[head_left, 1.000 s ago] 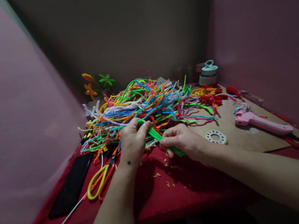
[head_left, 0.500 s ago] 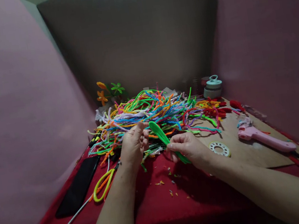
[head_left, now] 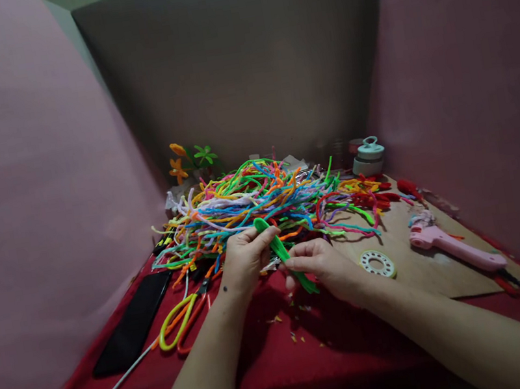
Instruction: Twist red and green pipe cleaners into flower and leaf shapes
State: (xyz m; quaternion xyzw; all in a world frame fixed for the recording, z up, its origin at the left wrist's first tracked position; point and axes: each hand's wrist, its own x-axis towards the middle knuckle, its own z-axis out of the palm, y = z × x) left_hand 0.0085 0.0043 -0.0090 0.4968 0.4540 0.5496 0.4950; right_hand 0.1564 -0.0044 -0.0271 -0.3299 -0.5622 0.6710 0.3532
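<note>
A green leaf shape made of fuzzy pipe cleaner (head_left: pixel 277 247) is held between my two hands above the red cloth. My left hand (head_left: pixel 248 253) pinches it near its rounded upper end, thumb across the front. Lower down, my right hand (head_left: pixel 317 263) grips the leaf between thumb and fingers, and its loose tail hangs out below. Right behind both hands lies a big heap of colourful pipe cleaners (head_left: pixel 246 200). Scissors (head_left: pixel 181 319) with yellow and orange handles rest to the left of my left forearm.
On a brown board (head_left: pixel 415 275) at right lie a pink glue gun (head_left: pixel 456 247) and a white tape roll (head_left: pixel 376 265). A black phone (head_left: pixel 132 323) and white cable are at left. Behind stand fuzzy flowers (head_left: pixel 190 159) and a light-blue lidded jar (head_left: pixel 368 155). Scraps dot the red cloth (head_left: pixel 277 366).
My left hand, beside the leaf's tip with its fingers off it, has moved right and now pinches the leaf's upper part. My right hand keeps its hold lower down. The view has shifted slightly.
</note>
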